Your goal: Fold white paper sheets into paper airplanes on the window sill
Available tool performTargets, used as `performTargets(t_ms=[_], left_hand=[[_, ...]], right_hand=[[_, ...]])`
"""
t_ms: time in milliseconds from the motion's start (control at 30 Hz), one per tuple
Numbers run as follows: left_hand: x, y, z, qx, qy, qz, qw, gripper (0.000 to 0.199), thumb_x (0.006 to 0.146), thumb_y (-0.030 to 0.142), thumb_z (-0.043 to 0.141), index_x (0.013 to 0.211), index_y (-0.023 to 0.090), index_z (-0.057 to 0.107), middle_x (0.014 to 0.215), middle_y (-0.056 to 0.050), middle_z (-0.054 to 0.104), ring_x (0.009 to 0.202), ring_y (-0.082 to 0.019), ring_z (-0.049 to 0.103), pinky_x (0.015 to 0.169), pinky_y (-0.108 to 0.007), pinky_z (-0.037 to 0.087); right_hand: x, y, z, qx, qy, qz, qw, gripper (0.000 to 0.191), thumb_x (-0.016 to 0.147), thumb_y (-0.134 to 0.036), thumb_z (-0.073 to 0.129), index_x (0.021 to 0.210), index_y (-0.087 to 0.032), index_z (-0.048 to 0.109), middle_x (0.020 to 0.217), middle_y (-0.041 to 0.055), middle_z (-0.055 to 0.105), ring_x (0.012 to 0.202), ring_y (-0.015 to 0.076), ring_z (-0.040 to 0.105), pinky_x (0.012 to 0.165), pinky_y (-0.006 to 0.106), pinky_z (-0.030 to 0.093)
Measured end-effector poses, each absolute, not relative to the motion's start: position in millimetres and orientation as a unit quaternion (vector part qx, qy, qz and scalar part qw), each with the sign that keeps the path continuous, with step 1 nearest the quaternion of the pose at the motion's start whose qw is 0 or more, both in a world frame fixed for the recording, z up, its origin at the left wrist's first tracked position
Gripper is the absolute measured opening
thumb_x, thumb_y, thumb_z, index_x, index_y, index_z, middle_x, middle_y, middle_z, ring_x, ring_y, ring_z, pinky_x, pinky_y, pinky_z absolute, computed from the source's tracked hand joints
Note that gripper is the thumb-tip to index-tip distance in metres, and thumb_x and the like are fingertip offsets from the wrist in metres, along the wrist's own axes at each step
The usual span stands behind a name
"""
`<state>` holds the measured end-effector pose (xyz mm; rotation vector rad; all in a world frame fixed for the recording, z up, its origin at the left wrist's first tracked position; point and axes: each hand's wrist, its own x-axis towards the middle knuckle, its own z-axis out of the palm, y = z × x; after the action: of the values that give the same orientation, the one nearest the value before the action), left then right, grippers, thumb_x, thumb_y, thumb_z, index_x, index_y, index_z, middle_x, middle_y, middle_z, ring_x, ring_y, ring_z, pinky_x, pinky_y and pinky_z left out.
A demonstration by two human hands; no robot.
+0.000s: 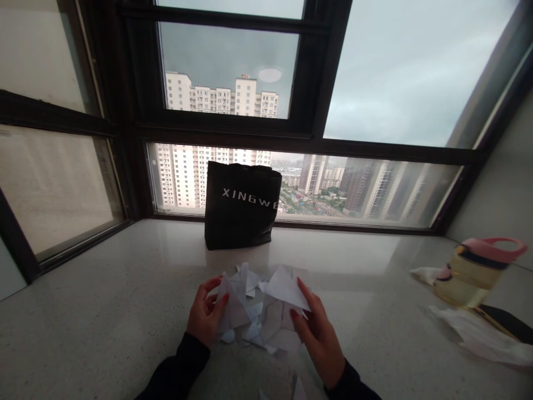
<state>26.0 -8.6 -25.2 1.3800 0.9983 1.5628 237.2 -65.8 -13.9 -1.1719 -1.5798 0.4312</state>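
Observation:
My left hand (207, 312) pinches a folded piece of white paper (231, 305) between thumb and fingers. On the other side, my right hand (318, 330) grips another white paper piece (283, 286), which has a pointed, triangular shape. Between and beneath both hands lies a loose heap of white paper scraps (253, 330), some cut or torn small. How many scraps there are, and what lies under the held pieces, is partly hidden. More paper (298, 389) shows at the bottom edge of the view.
A black bag (244, 222) with white lettering stands upright on the pale speckled counter (145, 300), against the window. To the right are a yellowish bottle (470, 278) with a pink lid, a dark phone-like object (508, 322) and crumpled white tissue (478, 336).

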Motion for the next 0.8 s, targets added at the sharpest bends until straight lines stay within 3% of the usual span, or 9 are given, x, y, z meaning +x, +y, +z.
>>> performTargets(t_ms=[133, 233, 400, 533, 667, 800], left_hand=[[24, -11, -18, 0.529, 0.370, 0.671, 0.365, 0.035, 0.068, 0.029, 0.057, 0.098, 0.020, 0.041, 0.102, -0.006, 0.051, 0.078, -0.014, 0.058, 0.070, -0.026, 0.047], [27, -17, -14, 0.541, 0.350, 0.690, 0.330, 0.033, 0.069, 0.029, 0.056, 0.098, 0.022, 0.043, 0.105, -0.005, 0.049, 0.083, -0.014, 0.056, 0.072, -0.024, 0.045], [36, -29, -18, 0.601, 0.359, 0.609, 0.373, 0.030, 0.077, 0.037, 0.043, 0.103, 0.020, 0.041, 0.097, -0.006, 0.055, 0.070, -0.014, 0.058, 0.060, -0.024, 0.046], [35, -27, -26, 0.671, 0.380, 0.547, 0.325, 0.026, 0.081, 0.032, 0.034, 0.101, 0.018, 0.044, 0.099, -0.009, 0.056, 0.085, -0.018, 0.055, 0.071, -0.032, 0.044], [29, -23, -27, 0.724, 0.418, 0.504, 0.218, 0.024, 0.079, 0.026, 0.036, 0.098, 0.018, 0.048, 0.102, -0.009, 0.055, 0.096, -0.021, 0.050, 0.079, -0.037, 0.040], [28, -23, -26, 0.756, 0.426, 0.472, 0.158, 0.025, 0.079, 0.025, 0.035, 0.100, 0.019, 0.046, 0.101, -0.008, 0.056, 0.096, -0.020, 0.050, 0.082, -0.037, 0.039]], right_hand=[[234, -65, -21, -0.470, -0.751, 0.178, 0.428, 0.046, 0.075, -0.034, 0.048, 0.119, -0.023, 0.039, 0.118, 0.0091, 0.046, 0.104, 0.0239, 0.045, 0.080, 0.035, 0.043], [238, -66, -18, -0.512, -0.737, 0.067, 0.436, 0.044, 0.075, -0.035, 0.046, 0.117, -0.022, 0.040, 0.122, 0.0104, 0.042, 0.110, 0.0265, 0.038, 0.087, 0.044, 0.035], [234, -76, -7, -0.356, -0.853, -0.030, 0.381, 0.036, 0.077, -0.039, 0.043, 0.108, -0.021, 0.047, 0.101, 0.0074, 0.057, 0.097, 0.0225, 0.048, 0.079, 0.036, 0.039], [213, -79, -23, -0.265, -0.893, -0.155, 0.329, 0.028, 0.084, -0.031, 0.036, 0.110, -0.026, 0.047, 0.099, 0.0003, 0.061, 0.094, 0.0181, 0.050, 0.080, 0.032, 0.036], [209, -77, -34, -0.280, -0.902, -0.202, 0.257, 0.035, 0.084, -0.026, 0.038, 0.119, -0.024, 0.038, 0.111, 0.0001, 0.055, 0.104, 0.0184, 0.044, 0.094, 0.034, 0.024], [222, -74, -28, -0.379, -0.888, -0.154, 0.212, 0.060, 0.072, -0.033, 0.052, 0.125, -0.023, 0.028, 0.127, 0.0051, 0.038, 0.114, 0.0252, 0.033, 0.097, 0.044, 0.016]])
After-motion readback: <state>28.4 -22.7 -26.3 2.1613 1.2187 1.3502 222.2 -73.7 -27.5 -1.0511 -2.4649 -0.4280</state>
